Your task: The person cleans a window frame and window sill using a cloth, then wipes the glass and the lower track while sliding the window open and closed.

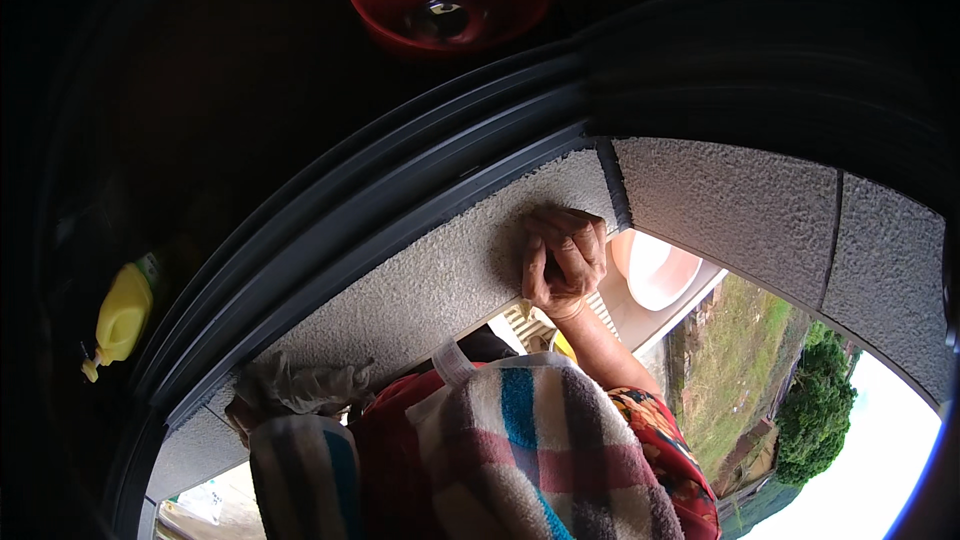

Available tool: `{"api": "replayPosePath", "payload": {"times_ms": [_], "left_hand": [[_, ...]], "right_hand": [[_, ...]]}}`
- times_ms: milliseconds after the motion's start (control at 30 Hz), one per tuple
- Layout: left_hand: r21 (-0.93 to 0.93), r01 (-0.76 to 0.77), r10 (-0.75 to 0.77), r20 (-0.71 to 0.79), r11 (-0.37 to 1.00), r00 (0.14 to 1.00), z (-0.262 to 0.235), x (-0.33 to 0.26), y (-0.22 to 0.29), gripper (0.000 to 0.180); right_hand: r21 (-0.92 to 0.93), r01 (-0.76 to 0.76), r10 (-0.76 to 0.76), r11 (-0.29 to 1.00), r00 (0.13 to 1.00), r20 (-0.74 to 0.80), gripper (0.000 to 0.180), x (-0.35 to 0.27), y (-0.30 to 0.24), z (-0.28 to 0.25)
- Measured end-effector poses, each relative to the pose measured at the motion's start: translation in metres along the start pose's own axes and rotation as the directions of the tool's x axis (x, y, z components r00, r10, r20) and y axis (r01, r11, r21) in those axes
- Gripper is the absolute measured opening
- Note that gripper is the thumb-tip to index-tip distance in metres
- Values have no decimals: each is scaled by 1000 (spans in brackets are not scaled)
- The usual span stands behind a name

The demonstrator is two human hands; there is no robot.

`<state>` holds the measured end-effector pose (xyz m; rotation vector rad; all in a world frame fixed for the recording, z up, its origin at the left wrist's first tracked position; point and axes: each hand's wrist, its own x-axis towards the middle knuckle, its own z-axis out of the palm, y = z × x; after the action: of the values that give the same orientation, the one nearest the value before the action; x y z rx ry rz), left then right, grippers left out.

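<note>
My right hand [565, 255] rests on a rough, pale stone sill [400, 290], its fingers curled in with nothing showing between them. At the sill's lower left end, my left hand [242, 418] is mostly in shadow and bunched round a crumpled grey cloth [305, 385], which presses on the stone. A thick striped towel [530, 430] in white, grey, mauve and teal hangs over my front and hides much of my left arm. Red flowered cloth [670, 440] covers my right upper arm.
A dark ridged frame [400, 220] runs along the sill. Past it, in shadow, are a red bowl [480, 0] with a metal spoon [446, 10] and a yellow bottle [125, 315]. A white basin [665, 275] stands beyond my right hand, with grass and a tree outside.
</note>
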<state>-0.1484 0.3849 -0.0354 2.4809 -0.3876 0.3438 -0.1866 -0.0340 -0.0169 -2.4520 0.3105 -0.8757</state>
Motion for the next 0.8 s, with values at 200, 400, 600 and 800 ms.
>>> {"api": "replayPosePath", "payload": {"times_ms": [200,400,600,800], "left_hand": [[-147,-42,29,-90,988,996,-10,-22,11,34],[119,-234,210,190,965,959,-30,9,45,34],[-107,-18,8,-92,994,996,-61,-14,36,25],[-33,240,-228,-460,970,858,-102,-7,-19,21]], "right_hand": [[-8,63,-63,998,998,-3,15,-5,-1,2],[-68,119,-122,991,992,-39,14,-17,19,6],[-60,185,-189,981,980,-69,15,-14,29,10],[-101,169,-178,980,979,-97,16,-22,39,13]]}}
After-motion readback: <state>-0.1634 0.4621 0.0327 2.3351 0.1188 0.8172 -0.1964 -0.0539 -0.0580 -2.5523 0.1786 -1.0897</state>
